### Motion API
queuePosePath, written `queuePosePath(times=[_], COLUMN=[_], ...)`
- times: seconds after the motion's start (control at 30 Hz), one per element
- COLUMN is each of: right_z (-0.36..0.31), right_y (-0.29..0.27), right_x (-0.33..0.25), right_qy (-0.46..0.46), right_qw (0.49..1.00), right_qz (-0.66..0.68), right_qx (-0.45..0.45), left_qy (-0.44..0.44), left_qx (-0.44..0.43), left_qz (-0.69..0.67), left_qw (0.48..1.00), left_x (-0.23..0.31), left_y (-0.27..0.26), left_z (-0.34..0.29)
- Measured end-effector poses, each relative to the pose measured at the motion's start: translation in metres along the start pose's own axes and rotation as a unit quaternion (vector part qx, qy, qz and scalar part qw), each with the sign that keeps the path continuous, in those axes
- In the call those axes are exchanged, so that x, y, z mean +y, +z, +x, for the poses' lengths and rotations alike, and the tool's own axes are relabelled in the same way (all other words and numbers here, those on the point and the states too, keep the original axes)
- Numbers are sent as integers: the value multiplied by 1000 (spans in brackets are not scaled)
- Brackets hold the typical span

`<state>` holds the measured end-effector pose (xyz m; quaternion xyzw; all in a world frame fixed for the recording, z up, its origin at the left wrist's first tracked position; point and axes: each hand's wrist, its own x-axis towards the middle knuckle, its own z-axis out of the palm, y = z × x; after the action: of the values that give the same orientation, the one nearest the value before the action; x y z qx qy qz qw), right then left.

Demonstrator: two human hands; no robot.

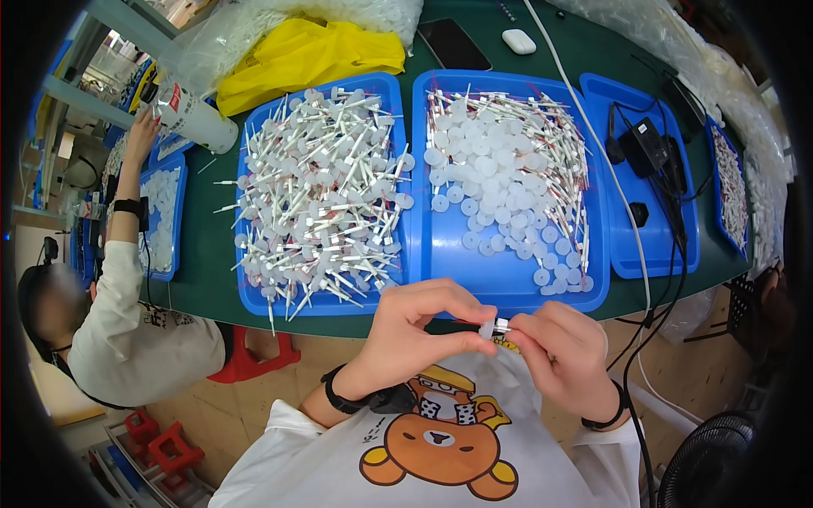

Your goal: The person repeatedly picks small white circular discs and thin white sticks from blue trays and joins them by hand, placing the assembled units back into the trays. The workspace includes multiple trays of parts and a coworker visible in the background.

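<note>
Just in front of my chest, both hands are closed in pinches that meet over a small part. My left hand (411, 326) has a translucent round disc (487, 330) between thumb and forefinger, with a thin red wire beside it. My right hand (559, 347) grips a short white stick-shaped piece (502, 325), whose far end is hidden by the fingers. The piece meets the disc; I cannot tell how far it goes through. Beyond my hands lies a blue tray (474, 275) with loose discs and white wired sticks. Left of it, another blue tray (347, 307) is heaped with sticks bearing discs.
At right, a blue tray (622, 245) holds a black adapter (645, 146) and cables. A white cable (584, 110) crosses the table. A yellow bag (313, 59), phone (455, 44) and white earbud case (519, 41) lie behind. At left, a co-worker's arm (127, 220) reaches toward a cup (199, 123).
</note>
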<state>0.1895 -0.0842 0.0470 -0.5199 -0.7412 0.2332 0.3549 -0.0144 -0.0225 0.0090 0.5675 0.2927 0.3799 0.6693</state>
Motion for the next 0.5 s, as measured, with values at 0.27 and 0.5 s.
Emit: queuePosePath(times=[0.27, 0.5], right_z=[0, 2], right_y=[11, 16], right_x=[2, 12], right_qy=[396, 174], right_qw=[806, 981], right_qz=[419, 54], right_qx=[-132, 64], left_qy=[-22, 75], left_qx=[15, 170], left_qz=[90, 506], left_qw=[996, 843], left_x=[3, 41], left_y=[-7, -47], left_z=[-10, -28])
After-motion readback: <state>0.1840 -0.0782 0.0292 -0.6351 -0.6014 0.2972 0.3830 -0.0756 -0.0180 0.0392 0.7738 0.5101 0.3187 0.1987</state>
